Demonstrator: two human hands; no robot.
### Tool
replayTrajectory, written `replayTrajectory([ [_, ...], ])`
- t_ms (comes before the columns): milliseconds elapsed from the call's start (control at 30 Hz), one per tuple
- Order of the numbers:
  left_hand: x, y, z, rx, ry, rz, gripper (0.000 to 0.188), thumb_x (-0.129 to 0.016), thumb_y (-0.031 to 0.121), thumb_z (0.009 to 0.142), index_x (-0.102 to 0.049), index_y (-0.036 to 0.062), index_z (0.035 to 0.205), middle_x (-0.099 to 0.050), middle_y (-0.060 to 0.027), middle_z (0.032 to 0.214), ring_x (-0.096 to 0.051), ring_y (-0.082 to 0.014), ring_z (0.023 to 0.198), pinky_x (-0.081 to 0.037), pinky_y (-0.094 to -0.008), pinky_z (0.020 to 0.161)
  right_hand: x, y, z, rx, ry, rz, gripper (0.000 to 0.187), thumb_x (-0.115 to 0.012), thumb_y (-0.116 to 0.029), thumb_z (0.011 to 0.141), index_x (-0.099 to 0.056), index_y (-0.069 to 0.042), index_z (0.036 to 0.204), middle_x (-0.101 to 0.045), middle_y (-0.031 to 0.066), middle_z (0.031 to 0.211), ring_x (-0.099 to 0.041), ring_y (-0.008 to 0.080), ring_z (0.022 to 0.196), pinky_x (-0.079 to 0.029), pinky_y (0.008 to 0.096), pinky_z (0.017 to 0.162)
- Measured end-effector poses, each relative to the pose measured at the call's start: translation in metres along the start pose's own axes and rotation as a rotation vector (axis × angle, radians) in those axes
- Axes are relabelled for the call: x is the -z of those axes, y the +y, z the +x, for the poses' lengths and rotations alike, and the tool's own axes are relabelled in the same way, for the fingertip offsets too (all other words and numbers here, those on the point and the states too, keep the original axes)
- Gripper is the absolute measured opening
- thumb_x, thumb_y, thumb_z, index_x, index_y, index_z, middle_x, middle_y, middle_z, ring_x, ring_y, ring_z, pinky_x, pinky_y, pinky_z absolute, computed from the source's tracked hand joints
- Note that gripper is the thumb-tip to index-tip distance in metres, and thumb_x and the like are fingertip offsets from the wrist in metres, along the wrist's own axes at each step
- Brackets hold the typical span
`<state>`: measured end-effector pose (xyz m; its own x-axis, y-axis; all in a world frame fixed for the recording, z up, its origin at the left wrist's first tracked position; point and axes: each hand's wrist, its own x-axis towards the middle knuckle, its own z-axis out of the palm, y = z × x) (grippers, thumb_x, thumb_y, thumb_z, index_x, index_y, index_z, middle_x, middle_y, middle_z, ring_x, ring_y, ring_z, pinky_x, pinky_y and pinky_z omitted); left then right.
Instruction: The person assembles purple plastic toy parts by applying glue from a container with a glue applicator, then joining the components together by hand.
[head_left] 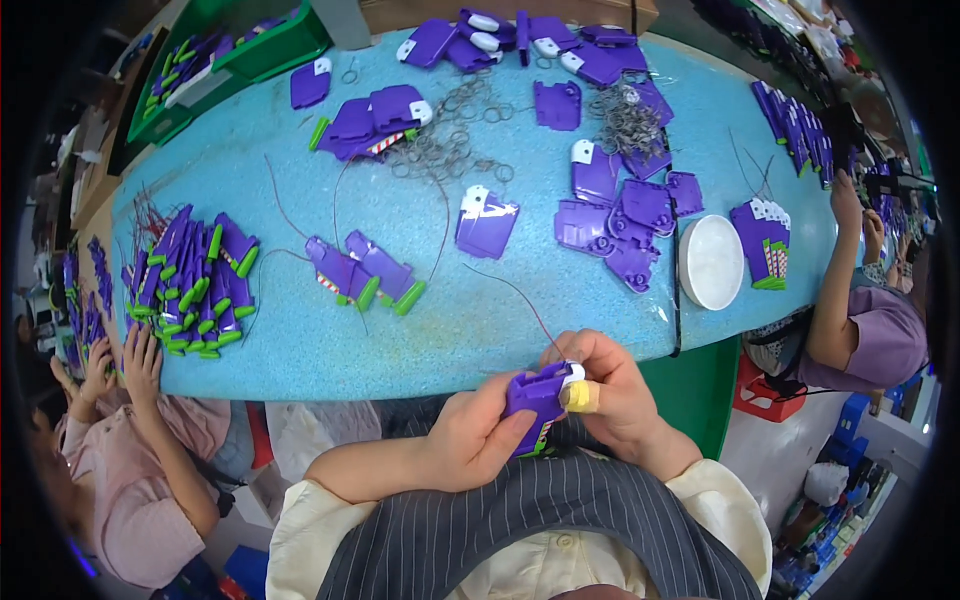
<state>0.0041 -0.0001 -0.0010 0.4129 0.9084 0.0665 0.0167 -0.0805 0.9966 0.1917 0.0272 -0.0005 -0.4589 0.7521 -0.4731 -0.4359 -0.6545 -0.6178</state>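
head-high fisheye, downward over the table (425,340)

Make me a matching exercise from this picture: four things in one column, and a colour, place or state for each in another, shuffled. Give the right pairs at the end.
Column one
1. Bowl
2. Bin of parts
3. Tape
4. Left hand

Column two
A. Yellow, on the right hand
B. Holding a purple part
C. Green, at the far left of the table
D. White, on the table's right side

Right pairs: 1-D, 2-C, 3-A, 4-B.
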Motion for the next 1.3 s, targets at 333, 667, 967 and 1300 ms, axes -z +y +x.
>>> replayTrajectory([
  [333, 0.001, -0.01, 0.007, 0.238, -0.079, -0.228, 0.028, -0.053, 0.007, 0.088, -0.047, -0.0037, 0.114, -0.061, -0.0119, 0.096, -0.061, -0.0177, 0.084, -0.048, -0.0289, 0.073, 0.004, -0.013, -0.007, 0.594, -0.138, -0.858, 0.015, -0.066, -0.007, 0.076, -0.053, -0.004, 0.083, -0.051, 0.0049, 0.079, -0.048, 0.0148, 0.07, -0.039, 0.0287, 0.063],
  [667, 0.017, 0.0, 0.018, 0.116, 0.223, -0.301, 0.02, -0.057, 0.005, 0.086, -0.054, -0.0039, 0.104, -0.059, -0.0068, 0.093, -0.055, -0.0131, 0.081, -0.045, -0.0274, 0.073, 0.008, -0.024, -0.019, 0.209, 0.008, -1.098, 0.034, -0.074, -0.02, 0.073, -0.06, -0.001, 0.098, -0.054, 0.0074, 0.068, -0.047, 0.0135, 0.052, -0.037, 0.0274, 0.048],
  [967, 0.007, -0.013, 0.011, 0.199, 0.253, -0.472, 0.025, -0.055, 0.009, 0.09, -0.05, -0.0032, 0.111, -0.06, -0.0048, 0.096, -0.055, -0.0083, 0.086, -0.045, -0.0243, 0.077, 0.0, -0.002, -0.01, 0.328, -0.026, -1.001, 0.018, -0.064, -0.013, 0.081, -0.061, 0.0, 0.092, -0.057, 0.0089, 0.072, -0.052, 0.0164, 0.058, -0.041, 0.0283, 0.053],
  [1300, -0.019, -0.009, 0.009, 0.002, 0.281, -0.082, 0.019, -0.055, 0.009, 0.087, -0.052, -0.0034, 0.101, -0.054, -0.0128, 0.101, -0.053, -0.023, 0.097, -0.042, -0.0327, 0.085, 0.004, -0.009, -0.008, 0.404, -0.079, -1.012, 0.022, -0.062, -0.018, 0.082, -0.055, 0.002, 0.088, -0.05, 0.0126, 0.076, -0.05, 0.0261, 0.068, -0.04, 0.034, 0.061],
])
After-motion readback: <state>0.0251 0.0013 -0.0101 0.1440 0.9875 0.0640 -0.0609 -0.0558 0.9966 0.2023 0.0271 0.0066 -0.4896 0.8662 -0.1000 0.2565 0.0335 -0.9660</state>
